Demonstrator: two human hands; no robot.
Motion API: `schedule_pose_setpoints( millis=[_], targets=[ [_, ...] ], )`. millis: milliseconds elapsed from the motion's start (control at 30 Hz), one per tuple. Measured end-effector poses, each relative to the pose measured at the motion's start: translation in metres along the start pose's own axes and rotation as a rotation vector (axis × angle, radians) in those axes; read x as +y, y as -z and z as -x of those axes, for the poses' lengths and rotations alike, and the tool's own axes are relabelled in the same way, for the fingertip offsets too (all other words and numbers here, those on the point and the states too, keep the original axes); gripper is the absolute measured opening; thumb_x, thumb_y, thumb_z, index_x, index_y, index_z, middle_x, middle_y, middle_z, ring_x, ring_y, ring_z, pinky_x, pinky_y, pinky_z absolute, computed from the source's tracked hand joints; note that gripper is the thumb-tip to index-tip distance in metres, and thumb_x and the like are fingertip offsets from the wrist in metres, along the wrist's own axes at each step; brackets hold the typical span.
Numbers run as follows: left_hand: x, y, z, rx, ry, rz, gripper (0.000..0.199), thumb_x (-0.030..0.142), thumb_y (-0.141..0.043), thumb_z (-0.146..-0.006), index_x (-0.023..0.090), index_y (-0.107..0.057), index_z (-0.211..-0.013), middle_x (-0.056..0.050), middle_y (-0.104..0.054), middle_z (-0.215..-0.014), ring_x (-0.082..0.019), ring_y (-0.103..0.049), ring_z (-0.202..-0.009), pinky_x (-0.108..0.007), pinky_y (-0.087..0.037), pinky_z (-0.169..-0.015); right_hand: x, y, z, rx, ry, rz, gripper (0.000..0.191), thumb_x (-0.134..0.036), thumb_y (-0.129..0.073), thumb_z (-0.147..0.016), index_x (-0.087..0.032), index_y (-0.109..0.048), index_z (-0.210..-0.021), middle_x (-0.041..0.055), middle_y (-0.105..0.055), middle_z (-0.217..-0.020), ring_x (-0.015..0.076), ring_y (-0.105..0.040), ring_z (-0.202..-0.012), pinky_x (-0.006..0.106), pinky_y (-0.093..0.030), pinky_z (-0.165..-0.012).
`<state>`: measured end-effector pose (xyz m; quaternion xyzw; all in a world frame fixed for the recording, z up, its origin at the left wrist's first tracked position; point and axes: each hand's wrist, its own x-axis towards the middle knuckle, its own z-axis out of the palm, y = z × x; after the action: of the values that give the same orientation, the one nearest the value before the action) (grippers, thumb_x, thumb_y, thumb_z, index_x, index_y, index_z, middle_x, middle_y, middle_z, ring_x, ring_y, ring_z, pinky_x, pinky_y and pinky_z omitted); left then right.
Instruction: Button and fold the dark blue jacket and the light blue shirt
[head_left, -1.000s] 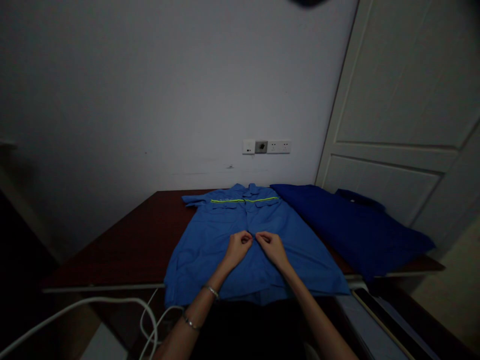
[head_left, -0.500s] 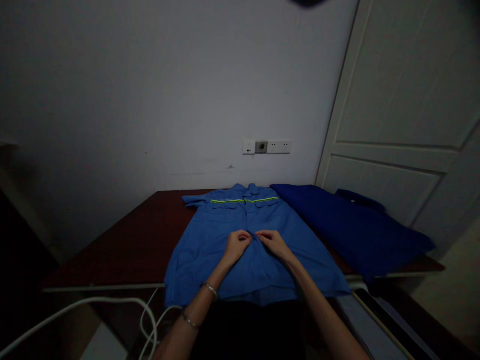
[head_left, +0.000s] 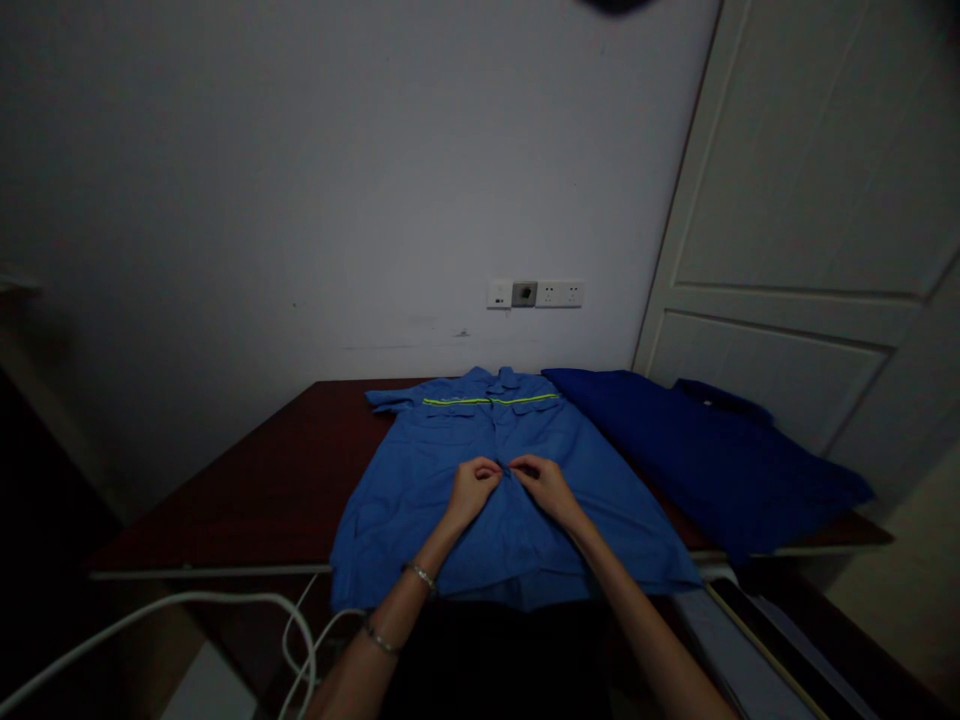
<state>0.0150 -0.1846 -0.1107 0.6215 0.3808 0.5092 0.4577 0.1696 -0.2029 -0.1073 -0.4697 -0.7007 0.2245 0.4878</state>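
A light blue short-sleeved shirt (head_left: 420, 500) with a yellow-green chest stripe lies face up, its collar towards the wall and its hem over the table's front edge. My left hand (head_left: 474, 486) pinches the front opening at mid-shirt. Close beside it on the right, my right hand (head_left: 541, 484) pinches the same part of the fabric. The fingertips almost meet, and whatever small detail lies between them is too small to make out.
A darker blue garment (head_left: 675, 440) lies right of the shirt on the dark red table (head_left: 262, 480). A white cable (head_left: 202, 598) loops at the lower left. Wall sockets (head_left: 559, 293) sit behind, and an open drawer (head_left: 750, 650) is at the lower right.
Both hands have shifted very slightly, their fingertips still together at the shirt's front opening. The shirt has not visibly moved.
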Motion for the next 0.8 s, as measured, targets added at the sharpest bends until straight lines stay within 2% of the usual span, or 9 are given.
schedule_pose_setpoints(
  millis=[233, 500, 700, 800],
  targets=[
    [-0.0035, -0.0006, 0.0006, 0.033, 0.021, 0.048, 0.019, 0.012, -0.058, -0.058, 0.017, -0.047, -0.073, 0.005, -0.061, -0.053, -0.01, -0.056, -0.048, -0.018, -0.037, -0.047, -0.0009, -0.0024, 0.003, -0.01, 0.138, 0.107, 0.015, -0.022, -0.048, -0.079, -0.016, -0.063, -0.08, 0.0046, -0.064, -0.08, 0.0156, -0.057, -0.075, 0.028, -0.045, -0.071],
    [-0.0089, 0.0, -0.0016, 0.021, 0.026, 0.041, 0.022, 0.01, -0.054, -0.057, 0.017, -0.044, -0.075, 0.006, -0.058, -0.052, -0.009, -0.052, -0.046, -0.016, -0.033, -0.046, 0.0016, -0.0037, 0.0048, -0.071, 0.282, 0.213, 0.013, -0.019, -0.047, -0.083, -0.018, -0.06, -0.084, 0.0046, -0.06, -0.082, 0.0152, -0.055, -0.079, 0.028, -0.043, -0.074],
    [-0.0088, 0.0001, -0.0026, 0.026, 0.043, 0.035, 0.023, 0.012, -0.056, -0.058, 0.018, -0.042, -0.076, 0.007, -0.055, -0.049, -0.007, -0.047, -0.041, -0.016, -0.029, -0.042, -0.0047, -0.0031, 0.0082, -0.077, 0.324, 0.286, 0.018, -0.019, -0.042, -0.086, -0.018, -0.06, -0.088, 0.0062, -0.059, -0.086, 0.0165, -0.055, -0.083, 0.03, -0.043, -0.077],
    [-0.008, -0.0014, -0.0041, 0.066, 0.088, 0.061, 0.021, 0.02, -0.059, -0.063, 0.019, -0.041, -0.075, 0.009, -0.051, -0.044, -0.007, -0.045, -0.039, -0.016, -0.027, -0.041, -0.0067, -0.0031, 0.0093, -0.087, 0.327, 0.317, 0.019, -0.019, -0.041, -0.087, -0.018, -0.059, -0.09, 0.0066, -0.058, -0.087, 0.0173, -0.054, -0.084, 0.032, -0.044, -0.078]
  ],
)
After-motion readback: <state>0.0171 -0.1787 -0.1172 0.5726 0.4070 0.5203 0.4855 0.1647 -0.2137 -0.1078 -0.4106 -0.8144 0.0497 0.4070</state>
